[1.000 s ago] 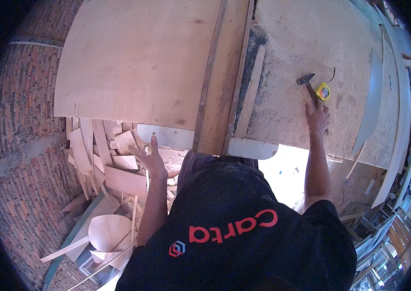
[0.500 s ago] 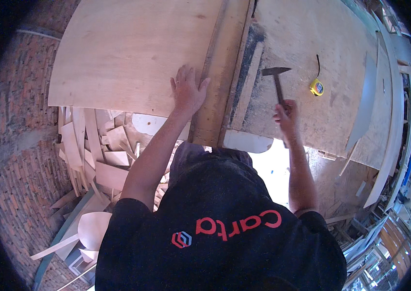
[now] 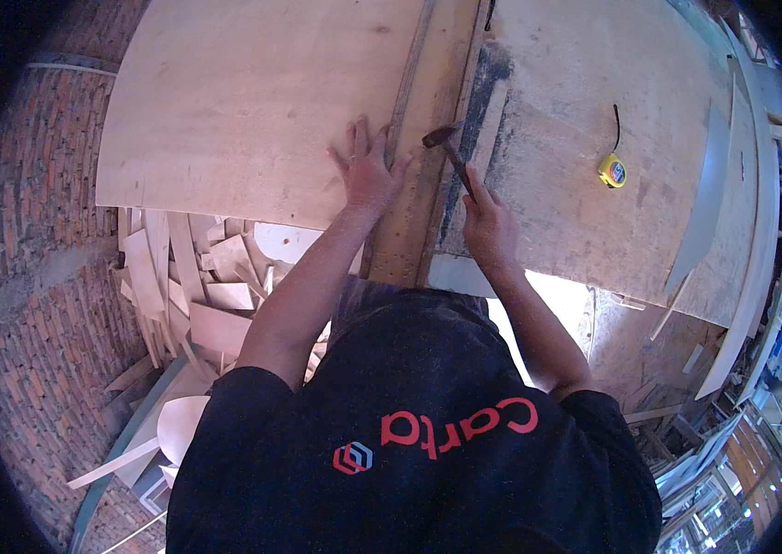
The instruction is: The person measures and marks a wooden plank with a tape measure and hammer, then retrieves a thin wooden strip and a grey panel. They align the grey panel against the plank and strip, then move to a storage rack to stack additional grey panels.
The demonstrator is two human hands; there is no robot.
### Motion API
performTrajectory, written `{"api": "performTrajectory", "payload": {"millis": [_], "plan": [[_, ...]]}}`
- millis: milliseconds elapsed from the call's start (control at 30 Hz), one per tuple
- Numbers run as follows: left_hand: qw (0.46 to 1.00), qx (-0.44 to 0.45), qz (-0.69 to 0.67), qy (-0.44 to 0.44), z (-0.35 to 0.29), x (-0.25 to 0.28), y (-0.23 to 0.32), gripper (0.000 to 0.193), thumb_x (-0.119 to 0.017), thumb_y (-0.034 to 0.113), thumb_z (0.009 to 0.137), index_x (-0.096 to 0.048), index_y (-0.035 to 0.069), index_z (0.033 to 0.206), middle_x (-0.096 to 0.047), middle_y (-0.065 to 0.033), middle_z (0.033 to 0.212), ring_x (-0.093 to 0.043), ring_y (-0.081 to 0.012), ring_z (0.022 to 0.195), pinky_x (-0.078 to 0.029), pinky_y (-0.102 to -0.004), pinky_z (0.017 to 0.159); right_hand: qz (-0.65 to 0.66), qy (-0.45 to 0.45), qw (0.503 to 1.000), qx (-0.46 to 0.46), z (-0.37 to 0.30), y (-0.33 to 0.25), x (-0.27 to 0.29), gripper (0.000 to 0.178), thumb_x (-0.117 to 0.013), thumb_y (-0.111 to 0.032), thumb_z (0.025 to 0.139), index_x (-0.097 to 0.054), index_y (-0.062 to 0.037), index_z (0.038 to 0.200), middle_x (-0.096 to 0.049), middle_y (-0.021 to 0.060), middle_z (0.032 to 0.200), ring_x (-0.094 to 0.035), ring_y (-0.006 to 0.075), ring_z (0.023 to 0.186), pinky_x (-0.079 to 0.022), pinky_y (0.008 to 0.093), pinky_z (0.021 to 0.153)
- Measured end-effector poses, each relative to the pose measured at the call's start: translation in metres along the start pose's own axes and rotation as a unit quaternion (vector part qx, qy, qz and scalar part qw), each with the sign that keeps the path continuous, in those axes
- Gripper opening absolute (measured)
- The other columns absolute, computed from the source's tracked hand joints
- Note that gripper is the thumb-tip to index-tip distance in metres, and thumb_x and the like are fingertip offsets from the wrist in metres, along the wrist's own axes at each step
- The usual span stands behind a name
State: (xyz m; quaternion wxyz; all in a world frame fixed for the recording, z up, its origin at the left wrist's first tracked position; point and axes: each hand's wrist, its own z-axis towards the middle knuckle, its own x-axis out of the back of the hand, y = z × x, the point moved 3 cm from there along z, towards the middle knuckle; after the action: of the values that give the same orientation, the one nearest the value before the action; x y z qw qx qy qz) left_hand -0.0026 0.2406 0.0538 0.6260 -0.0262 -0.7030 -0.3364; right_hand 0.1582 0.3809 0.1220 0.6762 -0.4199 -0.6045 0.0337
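Observation:
My right hand is closed round the handle of a hammer. The hammer's dark head is over the right edge of a long wooden board that runs away from me. On the left, my left hand rests with fingers spread on a large pale plywood sheet, its thumb side at the board's left edge. Whether any nail sits under the hammer head, I cannot tell.
A yellow tape measure lies on the worktable to the right, near a grey strip. Wood offcuts are heaped below the plywood at left, beside a brick wall.
My right hand has swung the hammer leftward, from over the worktable to the long board. My left hand has shifted slightly right and its fingers are spread wider.

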Motion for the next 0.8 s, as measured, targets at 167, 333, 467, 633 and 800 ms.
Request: {"api": "performTrajectory", "payload": {"millis": [167,333,467,633,800], "plan": [[1.0,0.01,-0.003,-0.002,-0.001,0.0,0.001,0.065,-0.058,0.048,0.087,-0.045,0.013,0.14,-0.017,-0.0185,0.156,-0.011,-0.0345,0.145,0.002,-0.0695,0.108,0.051,0.03,0.998,0.007,-0.002,0.004,0.0,0.055,-0.057,-0.011,0.092,-0.043,-0.0259,0.143,-0.064,0.0216,0.099,-0.064,0.0403,0.079,-0.051,0.0472,0.067],[1.0,0.003,-0.005,-0.003,-0.001,0.001,0.002,0.064,-0.061,0.045,0.086,-0.045,0.013,0.14,-0.016,-0.0177,0.156,-0.01,-0.0337,0.146,0.001,-0.0697,0.108,0.096,0.162,0.98,0.066,-0.002,0.0,0.009,0.055,-0.058,-0.008,0.091,-0.044,-0.0224,0.142,-0.063,0.0203,0.094,-0.063,0.0394,0.078,-0.051,0.0446,0.066],[0.999,0.016,0.013,-0.025,0.002,0.001,0.002,0.065,-0.061,0.045,0.086,-0.045,0.013,0.14,-0.015,-0.0173,0.156,-0.009,-0.0335,0.146,0.002,-0.0697,0.108,0.022,0.114,0.993,0.029,0.028,0.002,0.014,0.054,-0.057,-0.01,0.091,-0.045,-0.0242,0.142,-0.062,0.0191,0.09,-0.063,0.0383,0.075,-0.05,0.0451,0.063],[1.0,0.01,0.009,-0.017,0.001,0.001,0.002,0.067,-0.058,0.047,0.088,-0.042,0.013,0.143,-0.019,-0.0202,0.156,-0.012,-0.0366,0.145,0.002,-0.0686,0.108,-0.018,0.14,0.989,0.053,0.058,-0.01,0.024,0.054,-0.057,-0.013,0.091,-0.045,-0.0302,0.141,-0.062,0.0175,0.088,-0.063,0.0368,0.074,-0.05,0.0458,0.061],[1.0,0.0,-0.004,0.004,0.0,0.0,0.0,0.065,-0.057,0.047,0.089,-0.042,0.013,0.142,-0.018,-0.02,0.156,-0.011,-0.0367,0.145,0.003,-0.0678,0.109,-0.138,0.058,0.987,0.051,0.077,-0.003,0.014,0.056,-0.057,-0.015,0.09,-0.044,-0.0339,0.141,-0.062,0.0142,0.087,-0.064,0.0352,0.071,-0.051,0.0451,0.057]]}}
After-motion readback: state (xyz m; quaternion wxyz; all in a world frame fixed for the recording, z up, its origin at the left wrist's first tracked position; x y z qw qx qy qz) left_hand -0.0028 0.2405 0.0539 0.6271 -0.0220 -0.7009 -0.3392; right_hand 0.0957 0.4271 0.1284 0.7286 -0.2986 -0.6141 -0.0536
